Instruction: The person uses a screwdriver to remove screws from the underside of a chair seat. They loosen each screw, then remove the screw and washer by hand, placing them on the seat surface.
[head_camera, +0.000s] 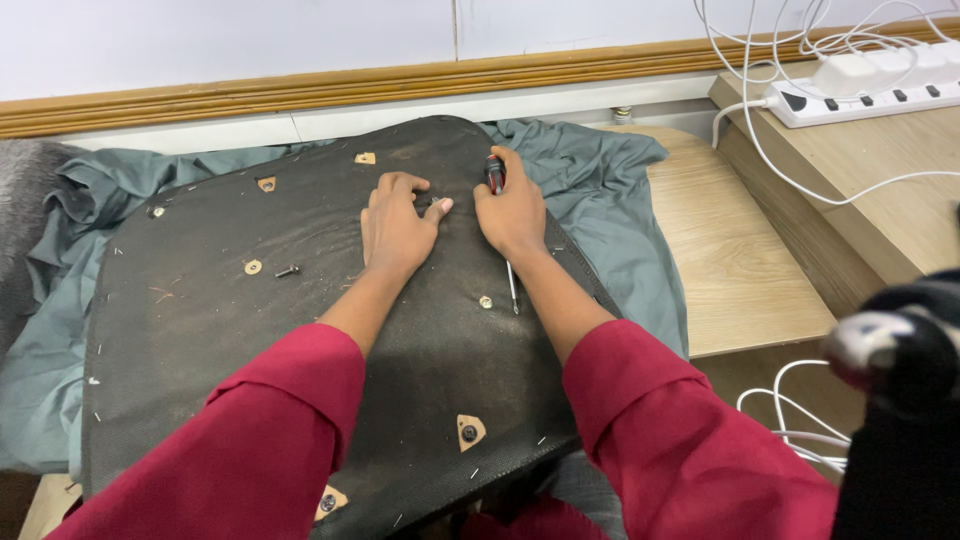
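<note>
Hands rest side by side near the top middle of the broad black fabric-covered seat panel (300, 330), which lies flat on a rumpled grey-green cloth (600, 200). The right hand (512, 212) is curled around a red-and-black-handled screwdriver (495, 175), its metal shaft running back under the wrist. The left hand (395, 228) presses fingers-down on the panel, thumb pointing toward the right hand. A loose dark screw (287, 271) lies well left of it.

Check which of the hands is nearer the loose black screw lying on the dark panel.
Left. The left hand lies just right of the loose black screw; the right hand, gripping a screwdriver, sits farther right.
</note>
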